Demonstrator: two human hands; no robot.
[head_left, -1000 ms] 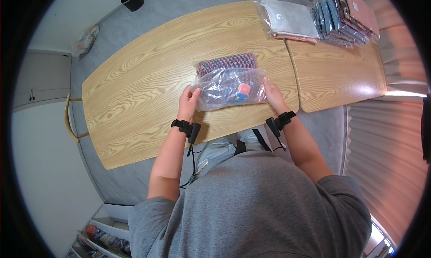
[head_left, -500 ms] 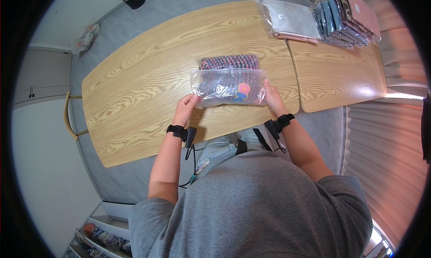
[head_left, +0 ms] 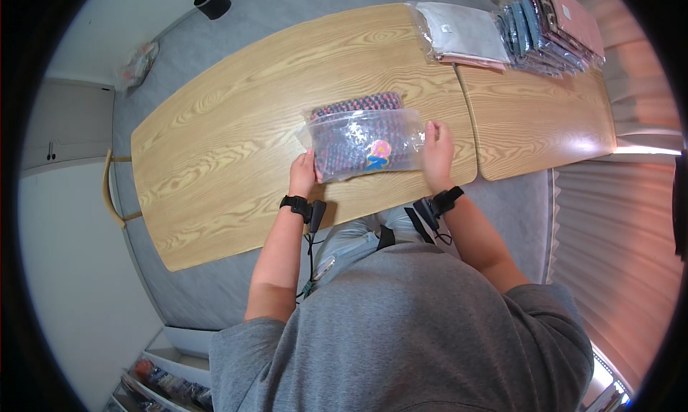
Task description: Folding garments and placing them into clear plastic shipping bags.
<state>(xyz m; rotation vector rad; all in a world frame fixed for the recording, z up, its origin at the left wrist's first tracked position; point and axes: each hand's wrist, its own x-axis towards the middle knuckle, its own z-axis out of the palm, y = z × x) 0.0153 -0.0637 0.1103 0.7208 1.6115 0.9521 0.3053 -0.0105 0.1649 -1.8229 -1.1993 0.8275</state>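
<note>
A frosted clear plastic bag (head_left: pixel 405 136) lies near the front edge of the table, slightly tilted. Inside it is a folded piece of cloth (head_left: pixel 362 104) in a dark, red and blue checked pattern, its far strip showing beyond the translucent front. A pink, yellow and blue motif (head_left: pixel 378 154) shows on the bag's near half. My left hand (head_left: pixel 304 173) pinches the bag's near left corner, thumb on top. At the right side my right hand (head_left: pixel 438 154) has its fingers closed at the bag's loose edge. Both wrists wear black straps with small devices.
The wooden table (head_left: pixel 236 125) has a seam on the right. At its far right sit a white packaged garment (head_left: pixel 462 36) and a stack of bagged folded garments (head_left: pixel 548 32). A chair (head_left: pixel 111 186) stands left, a black bin (head_left: pixel 213 2) on the floor beyond.
The bag has turned a little, its left side coming nearer to me, and the cloth sits further left in it. My left hand has moved slightly right; my right hand has turned more upright.
</note>
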